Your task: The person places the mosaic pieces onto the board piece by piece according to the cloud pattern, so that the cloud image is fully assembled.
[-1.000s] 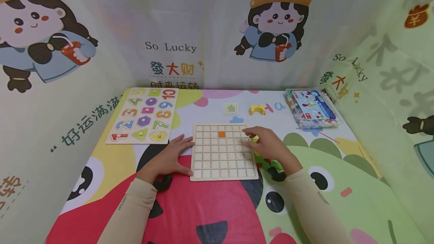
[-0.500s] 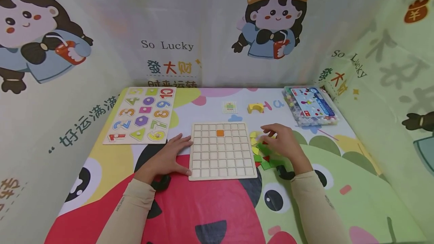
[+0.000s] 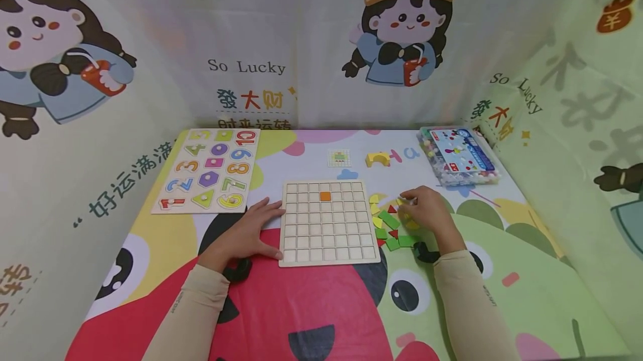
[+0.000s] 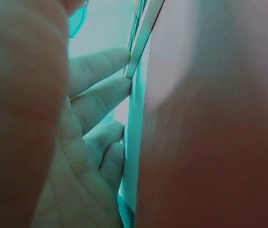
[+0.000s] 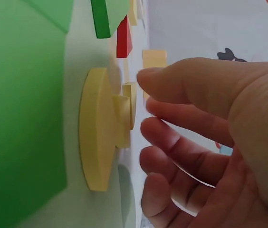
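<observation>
A wooden grid board (image 3: 329,232) lies flat in the middle, one orange square tile (image 3: 325,196) set in its second row. My left hand (image 3: 251,232) rests at the board's left side, fingers spread; in the left wrist view the fingertips (image 4: 122,85) are right at its edge. To the right of the board my right hand (image 3: 427,210) is over a pile of loose tiles, fingers loosely bent. In the right wrist view, nothing shows between thumb and fingertips, which are beside yellow pieces (image 5: 96,133). The pile has green tiles (image 3: 388,219), red triangles (image 3: 392,209) and yellow pieces (image 3: 374,199).
A number and shape puzzle board (image 3: 206,171) lies at the back left. Behind the grid board are a small pattern card (image 3: 339,158) and a yellow arch block (image 3: 378,159). A clear box (image 3: 458,155) of colourful pieces stands at the back right, near the curtain.
My right hand has moved right, from the grid board's right edge to the loose tiles, uncovering more of the pile. The left hand has stayed at the board's left side.
</observation>
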The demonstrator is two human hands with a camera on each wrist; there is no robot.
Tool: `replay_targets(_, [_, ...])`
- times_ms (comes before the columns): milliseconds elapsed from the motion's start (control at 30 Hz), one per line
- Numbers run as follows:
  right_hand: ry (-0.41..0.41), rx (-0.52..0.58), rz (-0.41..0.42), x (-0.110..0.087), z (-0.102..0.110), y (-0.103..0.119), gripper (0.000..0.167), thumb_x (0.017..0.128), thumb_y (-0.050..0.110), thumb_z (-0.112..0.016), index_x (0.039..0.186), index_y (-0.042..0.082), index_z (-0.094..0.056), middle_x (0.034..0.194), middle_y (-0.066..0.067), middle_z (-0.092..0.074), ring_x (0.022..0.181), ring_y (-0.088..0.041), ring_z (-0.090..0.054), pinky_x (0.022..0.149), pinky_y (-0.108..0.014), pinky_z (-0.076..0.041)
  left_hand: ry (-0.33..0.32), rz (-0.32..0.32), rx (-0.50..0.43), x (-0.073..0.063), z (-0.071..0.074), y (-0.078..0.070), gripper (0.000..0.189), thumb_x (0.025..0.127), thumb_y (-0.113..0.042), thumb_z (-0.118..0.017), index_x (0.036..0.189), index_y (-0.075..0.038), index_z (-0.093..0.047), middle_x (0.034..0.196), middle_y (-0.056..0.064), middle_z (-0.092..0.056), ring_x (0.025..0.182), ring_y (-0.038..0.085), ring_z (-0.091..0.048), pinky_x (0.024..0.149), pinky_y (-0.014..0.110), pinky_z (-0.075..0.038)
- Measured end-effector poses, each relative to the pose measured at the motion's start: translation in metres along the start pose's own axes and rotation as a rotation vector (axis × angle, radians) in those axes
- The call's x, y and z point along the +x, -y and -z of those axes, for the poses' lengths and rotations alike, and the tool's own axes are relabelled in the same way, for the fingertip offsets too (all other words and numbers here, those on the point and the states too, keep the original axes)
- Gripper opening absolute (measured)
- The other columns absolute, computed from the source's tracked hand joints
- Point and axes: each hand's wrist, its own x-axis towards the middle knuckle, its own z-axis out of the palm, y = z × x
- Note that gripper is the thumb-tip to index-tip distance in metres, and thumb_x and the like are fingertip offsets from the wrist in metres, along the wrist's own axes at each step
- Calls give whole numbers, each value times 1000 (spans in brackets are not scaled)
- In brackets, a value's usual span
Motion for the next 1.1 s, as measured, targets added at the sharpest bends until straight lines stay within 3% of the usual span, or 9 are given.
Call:
replay_targets(200, [26, -35, 13, 3, -4, -1, 39, 97, 19, -74, 131, 0, -73, 116, -21, -69, 101, -34, -61, 85, -45, -57, -4, -11, 3, 0, -1, 3, 108, 70, -52, -95, 161, -20, -46, 173, 3, -33, 164, 37, -12, 118, 64, -44])
replay_targets(400, [2, -38, 27, 2, -8, -1, 34, 99, 17, -73, 128, -1, -74, 115, -21, -70, 103, -35, -63, 90, -50, -58, -11, -18, 5, 0, -2, 6, 108, 70, -54, -95, 160, -20, -46, 173, 3, -33, 164, 37, -13, 118, 65, -43])
replay_targets(600, [-27, -23, 43, 0, -9, 0, 33, 99, 20, -75, 124, -2, -75, 112, -21, -70, 98, -33, -62, 85, -47, -58, -14, -9, 2, -2, -1, 5, 108, 70, -54, -95, 160, -20, -47, 173, 3, -33, 164, 37, -12, 118, 64, -44])
replay_targets(800, [-57, 8, 57, -7, -6, 13, 35, 100, 22, -74, 128, 0, -73, 119, -21, -74, 102, -34, -66, 86, -49, -60, -7, -8, -4, 0, 1, 3, 107, 70, -52, -95, 161, -20, -46, 174, 3, -32, 165, 36, -11, 120, 63, -43])
replay_targets(933, [-83, 10, 128, -12, -7, 30, 36, 99, 23, -75, 129, 2, -73, 118, -18, -76, 103, -34, -67, 86, -50, -58, 0, -6, 2, 0, 1, 2, 107, 71, -51, -95, 161, -20, -46, 174, 3, -32, 165, 36, -11, 120, 64, -42])
replay_targets(1100, [-105, -30, 289, -11, -11, 58, 35, 97, 18, -78, 128, 3, -74, 114, -15, -76, 98, -30, -67, 86, -49, -59, -5, -7, 7, -1, 0, 3, 106, 71, -50, -95, 161, -19, -47, 174, 4, -33, 165, 38, -12, 121, 64, -41])
